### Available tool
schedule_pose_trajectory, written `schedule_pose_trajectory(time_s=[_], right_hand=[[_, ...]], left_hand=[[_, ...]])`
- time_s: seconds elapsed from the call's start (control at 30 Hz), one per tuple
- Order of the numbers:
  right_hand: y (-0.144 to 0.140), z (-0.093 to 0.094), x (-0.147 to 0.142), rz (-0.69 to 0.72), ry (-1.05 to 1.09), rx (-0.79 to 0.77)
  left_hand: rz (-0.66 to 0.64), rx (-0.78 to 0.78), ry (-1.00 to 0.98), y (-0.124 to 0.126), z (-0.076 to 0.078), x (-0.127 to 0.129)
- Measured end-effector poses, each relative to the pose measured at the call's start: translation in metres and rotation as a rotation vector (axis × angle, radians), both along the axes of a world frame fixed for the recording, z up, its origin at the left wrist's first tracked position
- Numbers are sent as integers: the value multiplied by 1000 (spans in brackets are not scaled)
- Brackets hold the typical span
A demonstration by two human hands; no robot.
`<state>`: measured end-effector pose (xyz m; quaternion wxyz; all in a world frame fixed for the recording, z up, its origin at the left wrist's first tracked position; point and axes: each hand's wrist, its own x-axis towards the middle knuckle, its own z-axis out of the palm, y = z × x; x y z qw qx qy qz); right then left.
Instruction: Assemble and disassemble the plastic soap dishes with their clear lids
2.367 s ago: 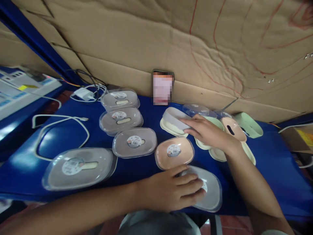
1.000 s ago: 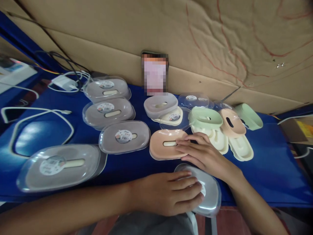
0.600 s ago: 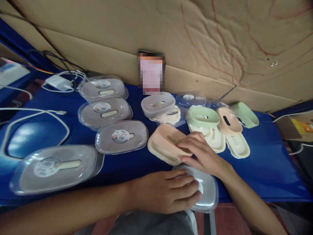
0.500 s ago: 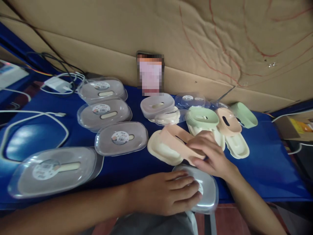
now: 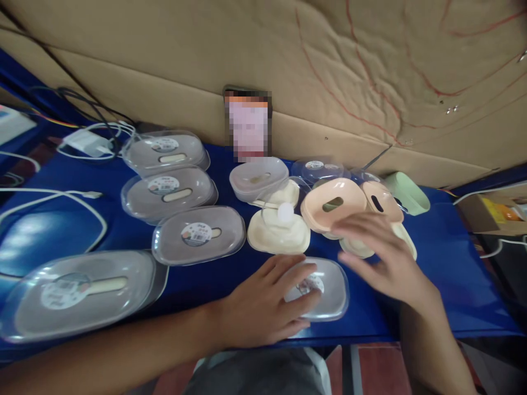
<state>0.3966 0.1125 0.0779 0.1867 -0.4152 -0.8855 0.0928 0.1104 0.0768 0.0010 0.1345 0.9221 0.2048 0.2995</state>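
Blue table (image 5: 444,285) backed by a cardboard wall (image 5: 288,60), four lidded grey soap boxes (image 5: 197,235) in a row from nine toward eleven o'clock, white charger (image 5: 86,142) and cables (image 5: 53,195) at ten o'clock, green dish (image 5: 409,192) at two o'clock, blurred card (image 5: 247,127) at twelve.

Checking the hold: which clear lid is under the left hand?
The bare clear lid nearest the table's front edge, under the left hand; the others cover grey dishes.
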Motion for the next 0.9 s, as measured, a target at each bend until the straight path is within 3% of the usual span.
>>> schedule_pose_trajectory(time_s=[0.1,0.23,0.47,0.57,0.67,0.73,0.8,0.9], right_hand=[[-14,6,-8,203,-42,-329],[-23,3,-13,174,-78,-403],[-17,14,6,38,-5,-142],[-4,1,7,-84,-56,38],[6,-13,4,-239,-72,253],[5,-15,1,-246,-20,302],[-2,-9,-3,-122,44,190],[-17,1,-14,112,37,-145]], left_hand=[[65,-5,-109,3,0,1],[127,-27,-176,7,-5,2],[153,127,-170,0,-13,1],[138,191,-71,-2,-9,2],[74,136,93,1,-4,3],[45,80,139,4,-2,3],[31,37,126,7,0,3],[27,-14,75,8,3,3]])
